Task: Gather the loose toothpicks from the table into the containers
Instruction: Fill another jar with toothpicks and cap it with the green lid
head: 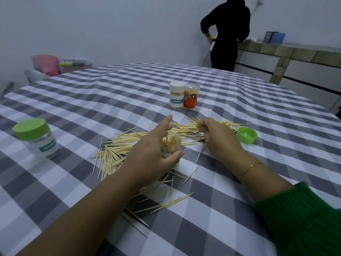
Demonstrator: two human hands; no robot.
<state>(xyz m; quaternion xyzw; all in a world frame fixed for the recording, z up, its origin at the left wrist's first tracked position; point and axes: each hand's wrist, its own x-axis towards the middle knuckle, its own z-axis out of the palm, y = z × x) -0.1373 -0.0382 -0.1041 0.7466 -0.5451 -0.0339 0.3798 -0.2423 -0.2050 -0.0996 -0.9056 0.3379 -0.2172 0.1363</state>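
Loose toothpicks (pixel 114 152) lie scattered over the grey-and-white checked tablecloth (pixel 92 100), in heaps left of, behind and in front of my hands. My left hand (pixel 153 150) grips an open clear container (pixel 170 145) that stands upright and is partly filled with toothpicks; its thumb wraps the near side. Just right of it, my right hand (pixel 215 135) pinches a small bunch of toothpicks (pixel 198 123) above the far heap. The container's green lid (pixel 246 134) lies upside down at the right.
A closed clear jar with a green lid (pixel 35 137) stands at the left. A white toothpick tub (pixel 177 96) and an orange one (pixel 191 96) stand side by side behind the heap. A person in black (pixel 227 34) stands by a counter beyond the table.
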